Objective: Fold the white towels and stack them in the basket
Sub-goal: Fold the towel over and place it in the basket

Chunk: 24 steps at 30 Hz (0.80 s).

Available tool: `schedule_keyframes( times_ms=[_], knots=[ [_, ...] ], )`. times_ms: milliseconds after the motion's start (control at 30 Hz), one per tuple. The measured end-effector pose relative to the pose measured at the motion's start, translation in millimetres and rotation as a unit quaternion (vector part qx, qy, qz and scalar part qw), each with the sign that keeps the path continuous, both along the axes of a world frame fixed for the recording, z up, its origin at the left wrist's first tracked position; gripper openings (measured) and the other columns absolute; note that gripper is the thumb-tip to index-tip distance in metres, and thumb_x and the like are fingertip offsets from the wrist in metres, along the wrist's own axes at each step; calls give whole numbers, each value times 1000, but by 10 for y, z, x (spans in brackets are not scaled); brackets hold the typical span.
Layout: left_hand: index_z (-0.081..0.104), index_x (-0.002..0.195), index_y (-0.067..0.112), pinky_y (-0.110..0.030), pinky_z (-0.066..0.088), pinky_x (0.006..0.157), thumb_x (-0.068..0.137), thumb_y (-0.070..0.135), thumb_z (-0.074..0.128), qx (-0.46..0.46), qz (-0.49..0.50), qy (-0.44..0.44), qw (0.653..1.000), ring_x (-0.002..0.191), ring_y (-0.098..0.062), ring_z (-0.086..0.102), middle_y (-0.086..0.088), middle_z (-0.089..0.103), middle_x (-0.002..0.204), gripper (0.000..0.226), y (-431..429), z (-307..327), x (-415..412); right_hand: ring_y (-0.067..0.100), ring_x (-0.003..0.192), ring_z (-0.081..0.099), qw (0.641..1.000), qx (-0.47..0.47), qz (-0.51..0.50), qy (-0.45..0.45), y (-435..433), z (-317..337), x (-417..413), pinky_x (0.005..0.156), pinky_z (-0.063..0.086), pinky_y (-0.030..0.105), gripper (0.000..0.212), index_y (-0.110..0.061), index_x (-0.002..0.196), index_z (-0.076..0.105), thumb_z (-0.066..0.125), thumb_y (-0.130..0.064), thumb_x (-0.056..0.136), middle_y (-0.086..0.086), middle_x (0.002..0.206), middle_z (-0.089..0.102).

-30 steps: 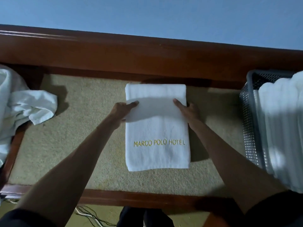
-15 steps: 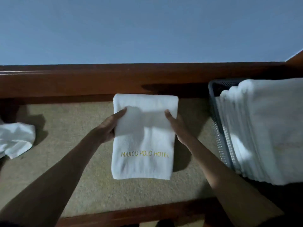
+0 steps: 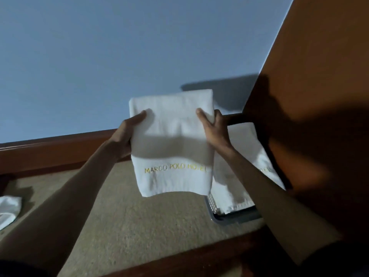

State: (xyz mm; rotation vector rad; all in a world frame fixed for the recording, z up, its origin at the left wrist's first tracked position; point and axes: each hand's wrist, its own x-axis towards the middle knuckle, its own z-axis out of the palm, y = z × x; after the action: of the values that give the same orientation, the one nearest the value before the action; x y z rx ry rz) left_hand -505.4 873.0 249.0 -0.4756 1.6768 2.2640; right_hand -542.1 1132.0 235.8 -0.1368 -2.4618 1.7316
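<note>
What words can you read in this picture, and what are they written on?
"MARCO POLO HOTEL" in yellow letters on the folded towel being held; last letters blurred.
Yellow letters on the top towel in the basket: mostly behind the right arm, unreadable.
</note>
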Motion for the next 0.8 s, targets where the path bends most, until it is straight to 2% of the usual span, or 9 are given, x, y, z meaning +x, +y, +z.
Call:
schedule_keyframes(
  times_ms=[167,267,333,400,467,567,633,700,800],
  knots=[
    [76,117,17,-37,58,86,99,43,58,27,-52,27,998,100,-25,74,-9,74,120,36,940,414,1,23,96,68,996,47,-79,6,946,448,-113,85,54,34,62,-10,107,68,67,-68,83,4,101,73],
    [71,120,13,-38,58,82,101,42,56,44,-77,0,996,96,-26,75,-11,76,113,38,1480,365,-20,23,114,65,991,59,-121,-29,1510,510,-120,95,52,34,76,-5,122,66,71,-68,79,8,121,70],
    [69,126,12,-42,57,88,100,43,57,60,-85,-24,994,99,-29,74,-13,75,117,43,1794,278,-40,27,121,63,987,72,-128,-58,1816,501,-148,97,49,32,88,-3,132,62,71,-70,77,12,129,67],
    [69,128,11,-45,55,94,101,43,56,69,-90,-42,993,98,-30,73,-15,75,116,43,2033,162,-92,23,112,64,983,90,-132,-87,2035,451,-221,90,48,31,105,-3,132,61,67,-82,64,7,119,67],
    [70,120,12,-44,57,89,104,42,52,74,-83,-60,992,90,-29,74,-14,77,107,39,2212,32,-159,19,101,65,981,105,-134,-96,2185,382,-312,84,48,31,114,-3,126,64,60,-89,50,2,106,65],
    [70,118,12,-40,59,76,107,40,47,56,-54,-81,994,83,-26,75,-12,78,101,38,2372,-249,-306,29,113,65,976,159,-109,-103,2267,207,-419,82,44,28,89,2,124,65,68,-72,76,12,116,68],
    [64,131,11,-41,60,71,103,40,56,26,-22,-99,994,90,-28,74,-11,76,111,41,2385,-506,-436,31,123,59,976,174,-75,-110,2273,-24,-453,92,44,30,75,3,135,56,69,-56,89,15,132,62],
    [52,142,15,-43,55,75,98,39,66,-35,-3,-125,992,93,-29,68,-10,69,122,52,2323,-754,-516,33,132,51,975,157,-23,-155,2269,-340,-424,105,41,36,77,3,145,41,69,-47,93,18,143,52],
    [43,145,22,-40,47,72,99,35,66,-80,-5,-128,989,92,-24,62,-10,61,132,53,2238,-974,-564,39,133,49,956,196,0,-217,2314,-873,-301,108,40,44,77,2,146,36,65,-48,95,21,145,49]
  ],
)
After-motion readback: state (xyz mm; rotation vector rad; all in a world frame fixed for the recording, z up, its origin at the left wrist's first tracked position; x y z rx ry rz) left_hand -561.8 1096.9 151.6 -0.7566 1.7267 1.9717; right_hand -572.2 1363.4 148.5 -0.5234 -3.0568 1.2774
